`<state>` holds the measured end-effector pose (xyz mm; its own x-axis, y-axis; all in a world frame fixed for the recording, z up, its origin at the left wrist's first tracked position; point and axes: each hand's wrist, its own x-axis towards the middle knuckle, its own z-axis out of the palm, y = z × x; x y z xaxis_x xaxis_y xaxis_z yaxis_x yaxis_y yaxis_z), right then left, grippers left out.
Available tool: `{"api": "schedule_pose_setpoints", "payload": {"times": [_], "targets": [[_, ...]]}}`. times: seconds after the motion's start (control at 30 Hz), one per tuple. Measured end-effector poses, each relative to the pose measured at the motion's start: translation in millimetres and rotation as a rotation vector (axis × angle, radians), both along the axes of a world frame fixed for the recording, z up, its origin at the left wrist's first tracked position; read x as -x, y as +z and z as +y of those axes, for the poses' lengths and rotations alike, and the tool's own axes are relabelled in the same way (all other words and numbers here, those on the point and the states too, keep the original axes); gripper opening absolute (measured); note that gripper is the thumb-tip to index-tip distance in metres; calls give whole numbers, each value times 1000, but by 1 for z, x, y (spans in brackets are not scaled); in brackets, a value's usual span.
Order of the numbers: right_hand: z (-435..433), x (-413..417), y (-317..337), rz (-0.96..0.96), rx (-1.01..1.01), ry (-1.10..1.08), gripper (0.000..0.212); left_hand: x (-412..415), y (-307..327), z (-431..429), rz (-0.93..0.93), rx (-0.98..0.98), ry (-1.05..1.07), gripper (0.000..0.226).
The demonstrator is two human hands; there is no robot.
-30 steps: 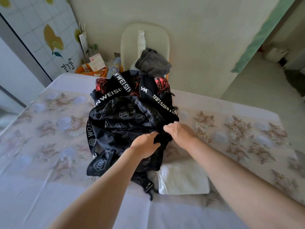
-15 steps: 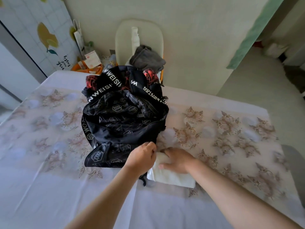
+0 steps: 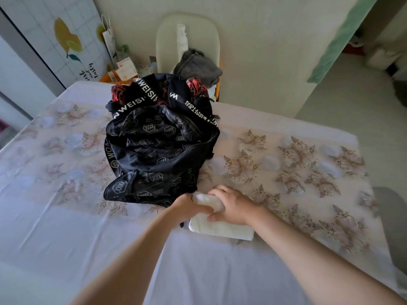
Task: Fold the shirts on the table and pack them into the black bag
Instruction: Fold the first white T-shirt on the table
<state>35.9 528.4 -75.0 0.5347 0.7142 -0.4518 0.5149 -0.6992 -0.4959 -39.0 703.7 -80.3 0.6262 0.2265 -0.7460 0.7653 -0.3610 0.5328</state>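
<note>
A black bag with white lettering on its straps lies slumped in the middle of the table, red patterned cloth showing at its far end. Just in front of its near right corner lies a folded white shirt. My left hand grips the shirt's far left end, which is lifted and bunched. My right hand grips the same bunched end from the right, thumb under the fold. The shirt's near part still rests flat on the table.
The table carries a floral cloth with a white sheet over its near half. Behind the bag stands a pale chair holding a grey garment. A paper bag and boxes sit at the back left. Open floor lies to the right.
Both hands left the bag's near edge and came down onto the folded white shirt. They now grip its far end and have lifted it off the table.
</note>
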Motion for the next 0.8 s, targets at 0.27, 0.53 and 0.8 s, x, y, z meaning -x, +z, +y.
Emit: {"api": "schedule_pose_setpoints", "payload": {"times": [0.27, 0.53, 0.8], "targets": [[-5, -18, 48, 9, 78, 28, 116, -8, 58, -16, -390, -7, -236, 83], [55, -39, 115, -65, -217, -86, 86, -31, 126, 54, -641, -34, -134, 80], [168, -65, 115, -116, -237, -293, 81, -78, 121, 160, -633, -332, -5, 69]]}}
